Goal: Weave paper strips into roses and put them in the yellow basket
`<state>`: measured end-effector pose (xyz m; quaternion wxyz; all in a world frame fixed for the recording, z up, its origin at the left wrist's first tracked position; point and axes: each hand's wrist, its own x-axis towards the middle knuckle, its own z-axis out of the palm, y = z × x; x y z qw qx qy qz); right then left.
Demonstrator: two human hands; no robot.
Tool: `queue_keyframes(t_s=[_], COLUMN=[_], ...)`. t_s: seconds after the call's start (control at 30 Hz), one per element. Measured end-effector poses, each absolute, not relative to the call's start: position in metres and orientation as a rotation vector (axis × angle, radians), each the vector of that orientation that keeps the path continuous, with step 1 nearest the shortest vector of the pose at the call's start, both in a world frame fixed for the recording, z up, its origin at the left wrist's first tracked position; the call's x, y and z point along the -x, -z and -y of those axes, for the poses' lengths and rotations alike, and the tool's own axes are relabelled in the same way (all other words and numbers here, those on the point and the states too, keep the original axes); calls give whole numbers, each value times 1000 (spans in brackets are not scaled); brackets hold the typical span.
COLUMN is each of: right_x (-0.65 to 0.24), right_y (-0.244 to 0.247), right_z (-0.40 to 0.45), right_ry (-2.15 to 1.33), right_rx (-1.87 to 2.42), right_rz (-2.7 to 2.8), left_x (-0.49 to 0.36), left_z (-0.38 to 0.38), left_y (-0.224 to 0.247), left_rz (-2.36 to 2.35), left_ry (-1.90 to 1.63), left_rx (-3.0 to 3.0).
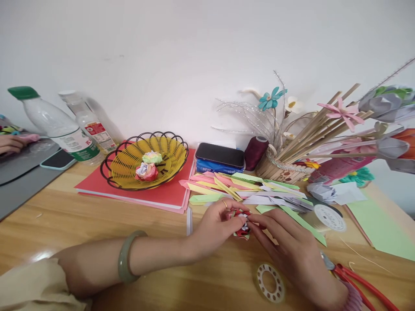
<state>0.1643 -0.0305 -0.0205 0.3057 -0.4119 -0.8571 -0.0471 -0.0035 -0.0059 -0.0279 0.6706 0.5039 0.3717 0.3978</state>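
My left hand (pixel 215 224) grips a small folded-paper flower (pixel 241 233) in red, white and green between thumb and fingers. A ring and a green bangle (pixel 125 257) are on that arm. My right hand (pixel 287 242) pinches the flower's right side with thumb and forefinger; fingers hide part of the flower. Just behind the hands lies a pile of folded paper strips (pixel 227 185) in pink, yellow, green and white. A roll of clear tape (pixel 270 283) lies below my right hand, and red-handled pliers or cutters (pixel 353 276) are partly hidden by my right wrist.
A yellow woven basket (pixel 175 149) with two paper flowers stands on red paper (pixel 94 185). Left are two plastic bottles (pixel 74 138) and another person's hand (pixel 13 142). Behind are a phone (pixel 220 155), a thread spool (pixel 256 152) and a flower-filled holder (pixel 275 168). A ribbon spool (pixel 329 217) sits right.
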Motion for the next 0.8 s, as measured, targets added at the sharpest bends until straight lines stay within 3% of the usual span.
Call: queue_keyframes(t_s=[0.37,0.8], right_x=[-160,-157], right_y=[16,10], right_z=[31,29], right_ry=[288,-469], right_rx=[1072,1304], right_rz=[2290,2083], left_x=[2,2], left_z=[7,6], left_y=[27,23], left_rz=[-865,-827], left_ry=[-894,-858], left_rx=[-1173,-1040])
